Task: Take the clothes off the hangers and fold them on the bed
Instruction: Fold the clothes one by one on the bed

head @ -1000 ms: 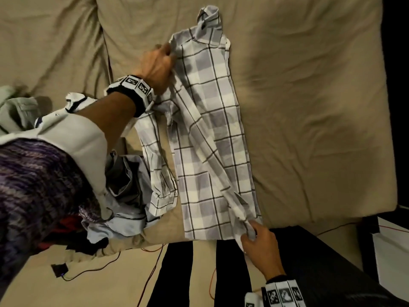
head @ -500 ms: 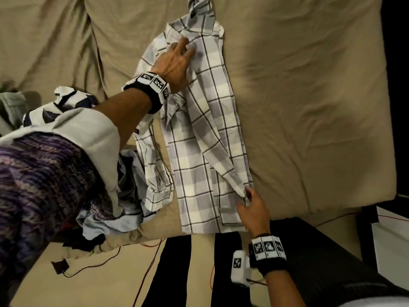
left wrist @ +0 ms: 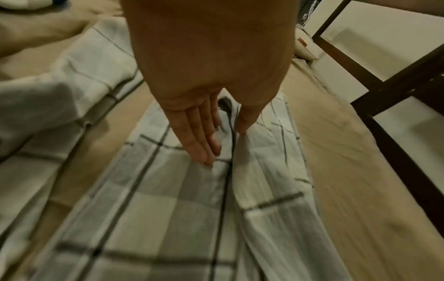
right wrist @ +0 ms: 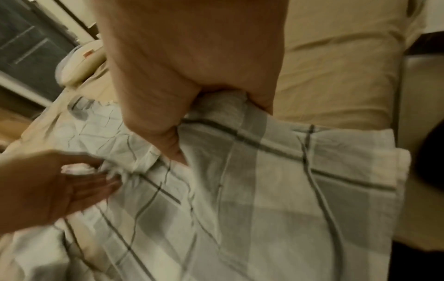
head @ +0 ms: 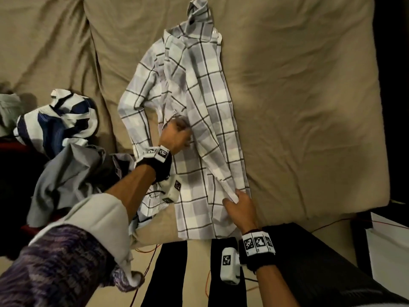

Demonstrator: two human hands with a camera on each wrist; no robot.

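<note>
A grey-and-white plaid shirt (head: pixel 205 107) lies lengthwise on the beige bed (head: pixel 298 107), collar at the far end, one sleeve folded diagonally across its front. My left hand (head: pixel 177 136) rests on the middle of the shirt; in the left wrist view its fingers (left wrist: pixel 204 144) lie straight and flat on the cloth (left wrist: pixel 168 209). My right hand (head: pixel 236 198) is near the hem and pinches the end of the folded sleeve. The right wrist view shows its thumb and fingers closed on a bunch of the plaid fabric (right wrist: pixel 221 102). No hanger is visible.
A pile of other clothes sits on the left: a blue-and-white striped garment (head: pixel 57 120) and a grey one (head: pixel 66 173). Red wires (head: pixel 150 262) trail over the bed's near edge. White furniture (head: pixel 387 251) stands at the right, and a dark wooden frame (left wrist: pixel 384 85) beyond the bed.
My left hand has slid from near the collar down to the middle of the shirt. My right hand stays at the sleeve end near the hem and keeps its hold.
</note>
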